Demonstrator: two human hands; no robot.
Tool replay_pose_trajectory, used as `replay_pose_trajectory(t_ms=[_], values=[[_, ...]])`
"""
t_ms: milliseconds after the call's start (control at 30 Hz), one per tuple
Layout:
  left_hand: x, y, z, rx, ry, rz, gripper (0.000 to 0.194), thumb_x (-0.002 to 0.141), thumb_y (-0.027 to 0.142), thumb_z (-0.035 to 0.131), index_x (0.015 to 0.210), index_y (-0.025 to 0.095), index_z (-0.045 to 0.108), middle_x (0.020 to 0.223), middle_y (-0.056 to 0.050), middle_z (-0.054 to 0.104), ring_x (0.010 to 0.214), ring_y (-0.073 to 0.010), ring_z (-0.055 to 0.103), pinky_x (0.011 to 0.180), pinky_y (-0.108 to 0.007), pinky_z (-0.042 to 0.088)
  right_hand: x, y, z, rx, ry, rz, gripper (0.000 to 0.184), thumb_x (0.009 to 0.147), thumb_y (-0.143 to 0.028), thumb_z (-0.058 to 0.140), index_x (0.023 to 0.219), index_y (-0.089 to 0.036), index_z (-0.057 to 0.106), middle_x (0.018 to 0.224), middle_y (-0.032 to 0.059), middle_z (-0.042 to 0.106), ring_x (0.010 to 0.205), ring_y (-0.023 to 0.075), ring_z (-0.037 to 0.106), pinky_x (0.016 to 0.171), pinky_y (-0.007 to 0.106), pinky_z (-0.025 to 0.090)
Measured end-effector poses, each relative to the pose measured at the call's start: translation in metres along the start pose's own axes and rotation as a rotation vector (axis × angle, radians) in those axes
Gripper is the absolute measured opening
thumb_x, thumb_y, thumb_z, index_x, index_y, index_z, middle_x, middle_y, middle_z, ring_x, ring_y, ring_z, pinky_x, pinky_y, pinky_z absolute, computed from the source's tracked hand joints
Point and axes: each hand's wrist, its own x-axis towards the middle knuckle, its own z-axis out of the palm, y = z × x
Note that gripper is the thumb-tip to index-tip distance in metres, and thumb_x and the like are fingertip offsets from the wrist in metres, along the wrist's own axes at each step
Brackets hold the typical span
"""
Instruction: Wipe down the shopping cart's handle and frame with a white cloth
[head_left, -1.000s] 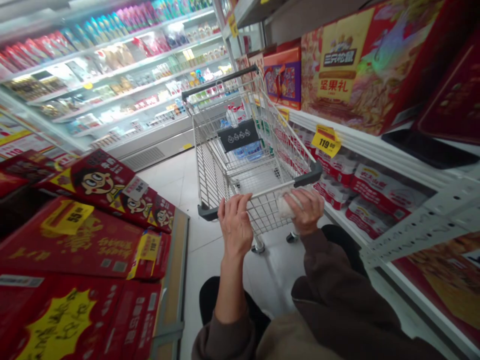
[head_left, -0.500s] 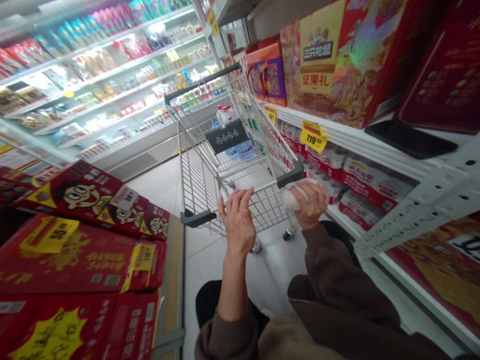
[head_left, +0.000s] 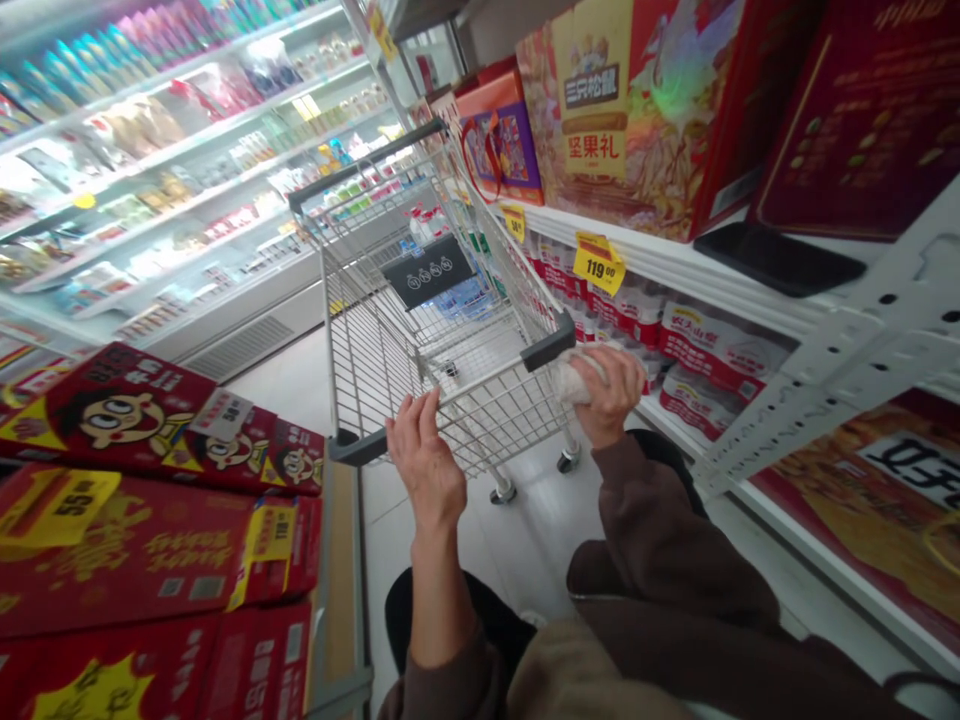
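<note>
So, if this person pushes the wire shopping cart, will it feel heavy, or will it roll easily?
The wire shopping cart will probably feel light, since its basket floor looks mostly bare. On its small casters and the smooth floor tiles, it likely rolls easily and may swerve a little.

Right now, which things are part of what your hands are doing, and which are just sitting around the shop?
In use: left hand on the shopping cart handle; right hand gripping a crumpled white wad against that handle.

Just sitting there: red gift boxes, nut gift box, chilled display case.
</note>
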Motion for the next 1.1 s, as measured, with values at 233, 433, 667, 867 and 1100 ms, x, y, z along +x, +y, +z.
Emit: replay_pose_trajectory(t_ms=[233,433,667,867,1100], values=[[-0.007,0.031,0.017,-0.018,-0.088,0.053,0.068,0.102,0.052,0.006,0.145,0.026,0.051,0.154,-0.009,0.042,0.153,-0.0253,0.022,0.126,-0.053,0.003,-0.015,-0.075,-0.001,0.105,-0.118,-0.199,0.019,0.095,-0.023,0.057,0.103,-0.034,0.07,0.109,-0.0056,0.073,0.113,0.0138,0.062,0.11,0.036,0.042],[-0.006,-0.006,-0.011,0.148,-0.01,0.007,0.06,0.103,0.045,0.012,0.147,0.026,0.048,0.142,-0.008,0.057,0.149,-0.0257,0.032,0.124,-0.055,-0.009,-0.007,-0.018,0.004,-0.005,0.007,0.001,0.017,0.091,-0.022,0.061,0.105,-0.026,0.071,0.108,0.0048,0.072,0.112,0.0223,0.06,0.104,0.045,0.043],[-0.005,-0.032,-0.019,0.144,0.064,-0.098,0.06,0.103,0.042,0.012,0.13,0.026,0.064,0.127,-0.01,0.057,0.145,-0.027,0.033,0.124,-0.057,-0.006,-0.024,-0.082,0.007,0.038,-0.053,0.067,0.018,0.091,-0.02,0.061,0.104,-0.027,0.071,0.108,0.006,0.071,0.11,0.0221,0.061,0.103,0.044,0.044],[-0.009,-0.043,-0.034,0.14,-0.023,-0.037,0.054,0.103,0.038,0.018,0.14,0.028,0.056,0.137,-0.008,0.054,0.146,-0.0263,0.032,0.125,-0.055,-0.005,-0.025,-0.077,0.006,0.031,-0.113,-0.065,0.021,0.092,-0.02,0.061,0.108,-0.03,0.07,0.112,0.0023,0.071,0.115,0.02,0.059,0.107,0.042,0.041],[-0.009,-0.068,-0.037,-0.075,0.089,-0.1,0.064,0.103,0.052,0.011,0.134,0.026,0.06,0.129,-0.009,0.051,0.148,-0.0263,0.027,0.125,-0.047,0.017,-0.034,-0.092,0.014,0.051,-0.074,0.135,0.022,0.091,-0.019,0.06,0.109,-0.022,0.071,0.113,0.0104,0.068,0.113,0.0252,0.058,0.104,0.047,0.041]])
